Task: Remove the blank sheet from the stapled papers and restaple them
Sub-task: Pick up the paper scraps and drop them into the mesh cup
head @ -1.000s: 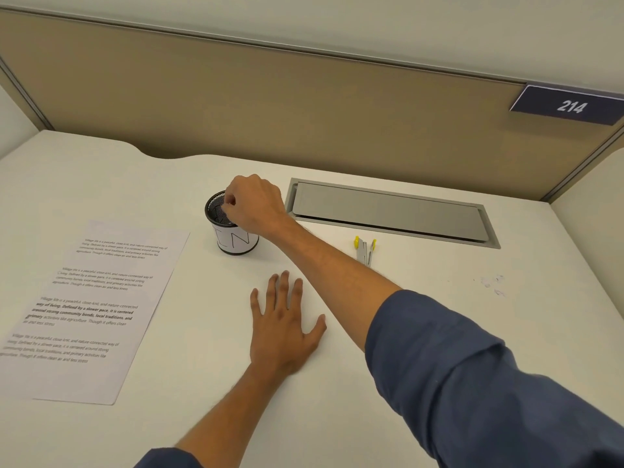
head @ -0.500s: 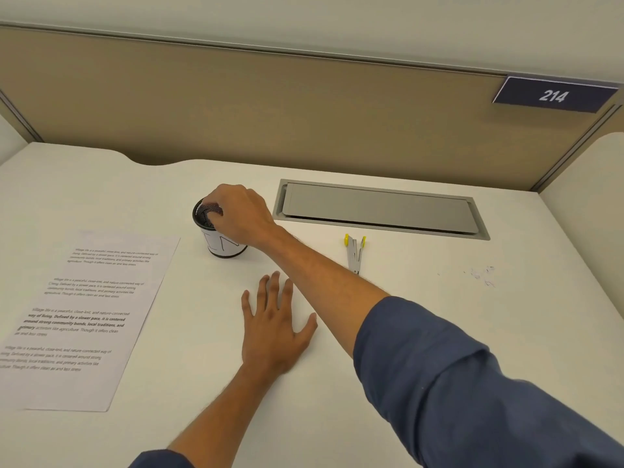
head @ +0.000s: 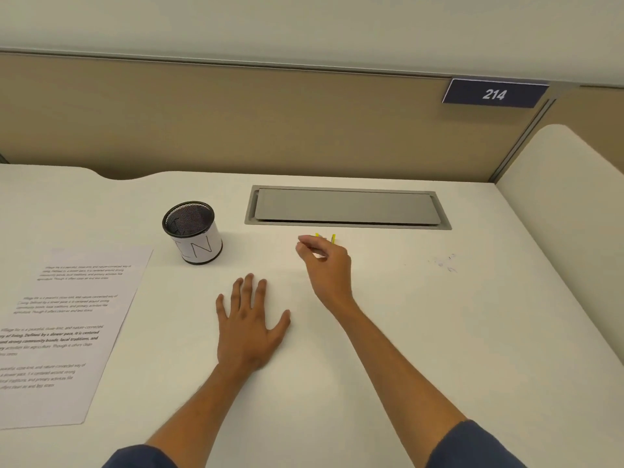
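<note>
The white printed paper sheets (head: 72, 329), bearing several short blocks of black text, lie flat at the left of the pale tabletop (head: 422, 332), well apart from both hands. The left hand (head: 250, 329) rests palm-down with straight, spread fingers (head: 249, 285) holding nothing, while the right hand (head: 326, 261) hovers with its fingers loosely curled over a small yellow-tipped metal tool (head: 332, 238), mostly hiding it; contact cannot be told. A black mesh cup with a white label (head: 192, 233) stands near the sheets, beside a grey recessed cable hatch (head: 346, 207).

plaque (head: 494, 93): 214 (cup (head: 197, 246): "in")
</note>
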The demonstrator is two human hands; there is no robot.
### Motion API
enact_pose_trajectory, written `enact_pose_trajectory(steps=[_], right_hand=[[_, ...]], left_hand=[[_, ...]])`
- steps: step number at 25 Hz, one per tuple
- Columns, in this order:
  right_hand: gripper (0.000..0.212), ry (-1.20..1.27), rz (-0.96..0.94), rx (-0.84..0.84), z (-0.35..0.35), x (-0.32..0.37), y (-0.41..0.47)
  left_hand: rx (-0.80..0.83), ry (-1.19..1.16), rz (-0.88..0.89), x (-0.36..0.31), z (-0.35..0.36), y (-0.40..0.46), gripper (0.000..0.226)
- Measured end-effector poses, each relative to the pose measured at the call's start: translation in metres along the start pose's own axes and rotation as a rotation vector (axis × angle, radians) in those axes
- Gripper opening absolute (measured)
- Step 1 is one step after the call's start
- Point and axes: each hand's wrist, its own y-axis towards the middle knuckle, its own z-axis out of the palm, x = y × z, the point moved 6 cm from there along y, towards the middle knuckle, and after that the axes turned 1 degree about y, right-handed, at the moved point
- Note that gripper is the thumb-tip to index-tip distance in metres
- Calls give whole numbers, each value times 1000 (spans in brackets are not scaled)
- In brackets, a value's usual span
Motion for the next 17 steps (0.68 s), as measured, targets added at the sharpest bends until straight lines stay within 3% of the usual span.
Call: enact_pose_trajectory(steps=[3, 5, 7, 10, 17], right_hand=[[34, -503, -73, -26, -70, -39, -13], [55, -913, -70, 77, -103, -66, -20], [69, -1160, -65, 181, -125, -85, -23], [74, -1276, -90, 191, -147, -96, -20], [81, -1341, -16, -12, -190, -99, 9]], left_hand=[[-14, 13, 0, 0, 1, 0, 83], [-18, 13, 1, -1, 1, 0, 83], [-23, 18, 5, -1, 0, 0, 82], [-17, 28, -1, -2, 0, 0, 83], [-19, 12, -12, -1, 0, 0, 83]])
